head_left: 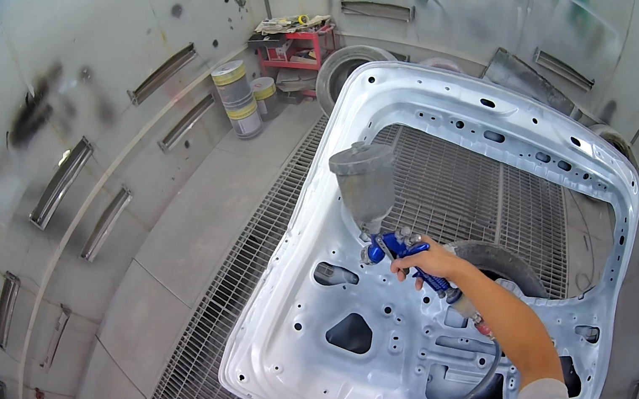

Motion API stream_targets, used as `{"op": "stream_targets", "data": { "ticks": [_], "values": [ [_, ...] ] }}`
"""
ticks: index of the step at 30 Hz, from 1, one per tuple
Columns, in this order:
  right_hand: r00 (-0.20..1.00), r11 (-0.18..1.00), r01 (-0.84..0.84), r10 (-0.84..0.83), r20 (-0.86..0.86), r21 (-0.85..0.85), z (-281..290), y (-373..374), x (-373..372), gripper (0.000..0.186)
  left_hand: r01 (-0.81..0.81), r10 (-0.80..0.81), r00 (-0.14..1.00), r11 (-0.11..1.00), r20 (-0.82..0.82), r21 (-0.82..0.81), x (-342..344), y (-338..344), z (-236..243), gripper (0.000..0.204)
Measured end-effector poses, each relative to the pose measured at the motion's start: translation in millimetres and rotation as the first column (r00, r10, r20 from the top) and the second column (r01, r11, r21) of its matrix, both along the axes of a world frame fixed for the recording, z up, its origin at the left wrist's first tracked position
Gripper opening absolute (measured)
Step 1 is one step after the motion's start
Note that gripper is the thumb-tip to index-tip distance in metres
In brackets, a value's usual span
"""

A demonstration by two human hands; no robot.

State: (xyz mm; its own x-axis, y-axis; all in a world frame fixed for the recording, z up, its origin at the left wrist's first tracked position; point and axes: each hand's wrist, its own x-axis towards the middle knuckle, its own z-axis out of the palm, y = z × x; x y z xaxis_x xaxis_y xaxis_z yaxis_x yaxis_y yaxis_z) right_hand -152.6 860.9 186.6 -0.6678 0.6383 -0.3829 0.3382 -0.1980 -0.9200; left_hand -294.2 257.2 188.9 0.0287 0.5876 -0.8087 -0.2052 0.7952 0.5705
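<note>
My right hand [430, 262] is closed round the grip of a blue spray gun [393, 245], its arm reaching in from the lower right. A cloudy grey paint cup [364, 182] sits on top of the gun, tilted a little. From the handle, a dark air hose [464, 396] runs down past the lower edge. The gun is held over the left middle of a large car tailgate panel [335, 305], whitish and pale blue-grey, with a window opening and several holes. Whether the gun is spraying cannot be made out. My left hand is out of the picture.
Metal floor grating [206, 333] lies beneath the panel. Paint cans [237, 95] and a red cart [299, 51] stand at the far left. Old tyres [345, 76] lie behind and below the panel. Stained booth walls [55, 102] carry several metal handles. A dark sheet leans at the back.
</note>
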Motion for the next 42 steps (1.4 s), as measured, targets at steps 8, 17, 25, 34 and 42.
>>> {"op": "stream_targets", "data": {
  "ticks": [8, 17, 25, 34, 42],
  "values": [
    [0.951, 0.904, 0.274, -0.305, 0.043, 0.329, -15.7, 58.8, -20.5, 0.023, 0.062, -0.059, 0.996, 0.997, -0.062, 0.056, 8.8, 68.7, 62.5, 0.042],
    [0.835, 0.669, 0.546, -0.486, -0.259, 0.505, -7.6, 128.1, -26.5, 0.026, 0.043, -0.037, 0.995, 0.996, -0.090, 0.076, 16.8, 74.8, 59.5, 0.043],
    [0.714, 0.560, 0.687, -0.639, -0.286, 0.464, 1.6, 145.1, 6.9, 0.043, -0.013, 0.002, 0.999, 0.982, 0.054, 0.190, 12.9, 48.6, 25.2, 0.048],
    [0.583, 0.413, 0.776, -0.759, -0.291, 0.476, -9.5, 147.6, 89.4, 0.044, 0.090, -0.093, 0.995, 0.991, 0.024, 0.098, 21.9, 70.0, 58.6, 0.050],
    [0.496, 0.323, 0.791, -0.835, -0.237, 0.519, -13.8, 145.4, 187.3, 0.045, 0.184, -0.185, 0.982, 0.982, 0.036, 0.042, 47.5, 99.9, 88.0, 0.052]
  ]
}}
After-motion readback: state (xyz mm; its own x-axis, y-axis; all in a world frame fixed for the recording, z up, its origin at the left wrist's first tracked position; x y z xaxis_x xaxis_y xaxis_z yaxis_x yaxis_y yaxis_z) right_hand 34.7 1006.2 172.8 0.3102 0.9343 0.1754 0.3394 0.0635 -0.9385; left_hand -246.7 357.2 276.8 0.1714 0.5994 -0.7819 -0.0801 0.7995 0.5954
